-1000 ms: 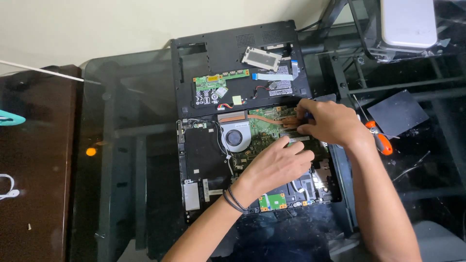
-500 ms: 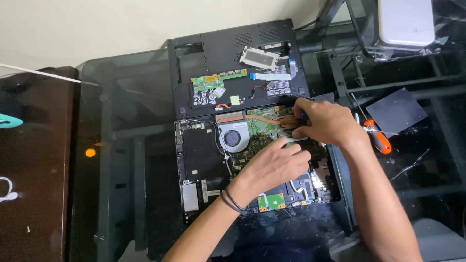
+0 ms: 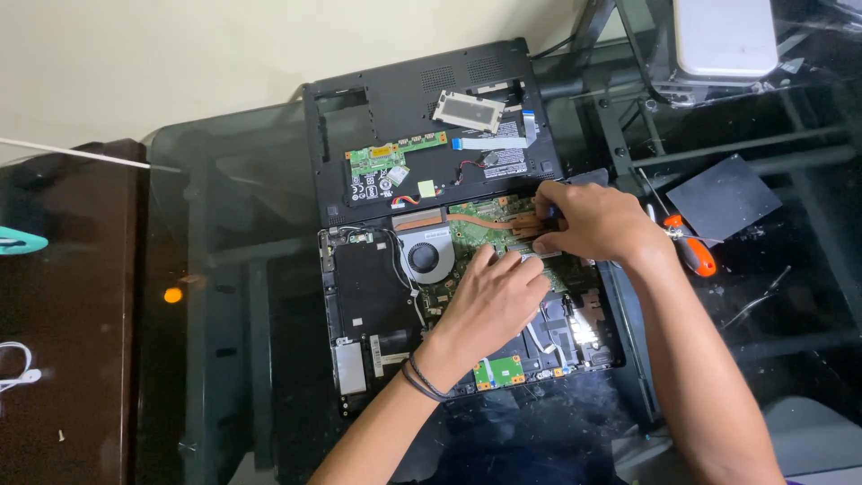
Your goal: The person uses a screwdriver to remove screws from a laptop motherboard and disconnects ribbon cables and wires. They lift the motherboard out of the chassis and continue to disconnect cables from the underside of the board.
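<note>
**Opened laptop: hands working at the copper heat pipe**

The person is working inside an opened laptop [image 3: 467,296] lying flat on a dark glass table [image 3: 224,269], its removed bottom cover [image 3: 422,126] lying just beyond it, inner side up. The left hand [image 3: 489,301] is lying palm down on the green mainboard [image 3: 476,238], fingers spread and lightly curled, bracing the board; it is holding nothing that I can see. The right hand [image 3: 588,220] is pinching closed at the right end of the copper heat pipe [image 3: 498,220], fingertips gathered around something small and dark (a driver handle or a screw; too hidden to tell which). The round fan [image 3: 425,258] is sitting just left of the left hand's fingertips.

Judgement: the step in hand looks like work on the cooling assembly's fastening at the heat pipe's right end. The next move is likely calling for a steady, vertical hold at that point while the left hand is keeping the board from shifting, with care for the thin cables nearby.

Surface and room: an orange-handled screwdriver [image 3: 691,251] is lying right of the laptop, touching the right wrist's edge in view; a dark square panel [image 3: 723,198] is resting further right. A white box [image 3: 723,34] is standing at the far right. A dark wooden cabinet [image 3: 63,314] is standing to the left, against a pale wall [image 3: 180,63].
</note>
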